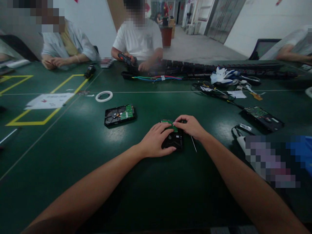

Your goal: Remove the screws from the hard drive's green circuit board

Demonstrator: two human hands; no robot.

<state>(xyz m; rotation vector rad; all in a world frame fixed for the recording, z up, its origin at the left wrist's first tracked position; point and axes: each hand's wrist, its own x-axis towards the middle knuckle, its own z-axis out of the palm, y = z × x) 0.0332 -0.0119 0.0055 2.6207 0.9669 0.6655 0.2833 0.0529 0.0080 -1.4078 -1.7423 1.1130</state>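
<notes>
A black hard drive (172, 142) with a green circuit board (175, 129) lies on the table in front of me. My left hand (158, 138) rests over its left side, fingers across the board and thumb along the near edge, steadying it. At the board's right side, the thumb and forefinger of my right hand (188, 126) are pinched together; whatever is between the tips is hidden. A thin metal rod (193, 144) sticks out from beneath the right hand, its other end covered. I cannot tell whether that hand grips the rod.
A second hard drive (119, 115) lies to the left, and another (263, 118) to the right near cables. White tape roll (104, 96), paper sheet (50, 100) and gloves (221, 76) lie farther off. Across the green table (73, 139), a person holds a power drill (125, 59); other people sit around.
</notes>
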